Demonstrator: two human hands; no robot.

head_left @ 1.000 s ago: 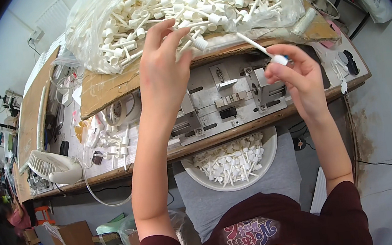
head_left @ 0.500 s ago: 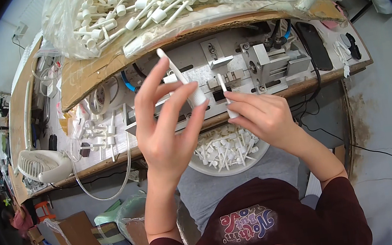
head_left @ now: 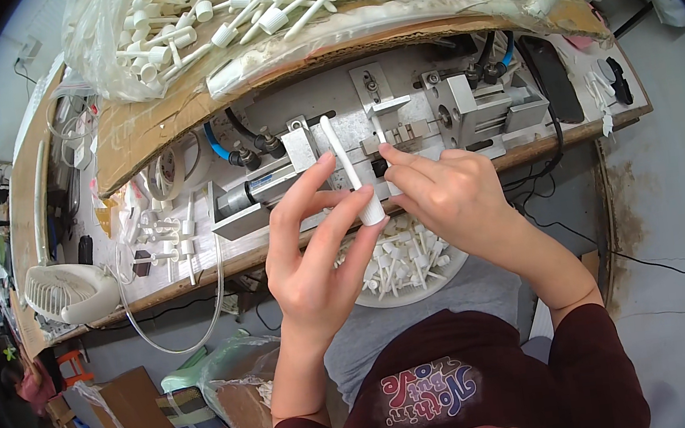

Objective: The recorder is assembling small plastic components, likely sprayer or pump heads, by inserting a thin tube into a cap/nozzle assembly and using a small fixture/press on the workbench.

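Between the fingertips of my left hand (head_left: 313, 256) is a white capped rod (head_left: 342, 156), its ribbed cap low and its thin stem pointing up and away. My right hand (head_left: 462, 195) pinches a second white rod (head_left: 379, 130) at a small metal holder (head_left: 409, 131) in the middle of the machine. The lower end of this second rod is hidden by my fingers, and I cannot tell whether the rod touches the holder. Metal cylinders flank the holder, the right cylinder block (head_left: 457, 106) being nearest my right hand.
Below my hands, a round bowl (head_left: 409, 299) on my lap holds many white caps and rods. A cardboard shelf (head_left: 154, 139) piled with more overhangs the bench. A small fan (head_left: 70, 290) stands left; a black phone (head_left: 553, 81) lies right. Clear tubing (head_left: 221, 302) loops off the front edge.
My left hand has moved right and toward me with its capped rod. The right hand has shifted slightly, its index finger now further up the second rod near the holder.
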